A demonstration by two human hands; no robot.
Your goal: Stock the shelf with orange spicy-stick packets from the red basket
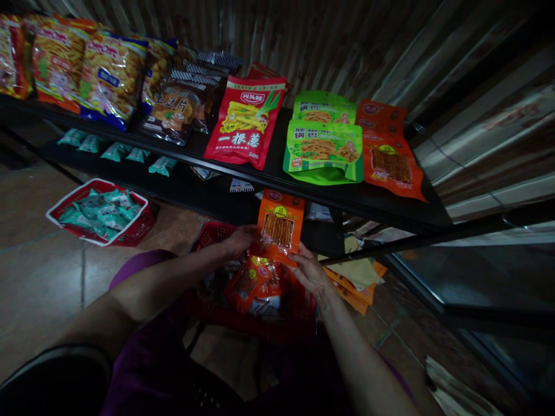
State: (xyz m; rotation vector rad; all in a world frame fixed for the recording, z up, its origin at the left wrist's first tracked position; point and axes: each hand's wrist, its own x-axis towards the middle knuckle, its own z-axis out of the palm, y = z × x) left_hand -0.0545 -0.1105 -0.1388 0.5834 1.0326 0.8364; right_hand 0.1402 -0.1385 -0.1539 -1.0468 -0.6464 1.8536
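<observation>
Between my two hands is an orange snack packet [280, 226] with a clear window showing brown strips. My left hand [241, 240] grips its left edge, and my right hand [310, 269] holds its lower right corner. The packet is upright above a red basket [210, 315], just in front of the shelf edge. Inside the basket lie more orange snack packets [246, 283] and some small white-and-blue packs. Similar orange packets [388, 156] stand at the right end of the upper shelf.
The black upper shelf [269, 180] also carries green packets [323, 147], a red packet [247, 121] and several chip bags [113, 72]. Teal packs [117, 151] lie on the lower shelf and fill another red basket [141, 228]. Flattened orange packaging [355, 292] lies on the floor.
</observation>
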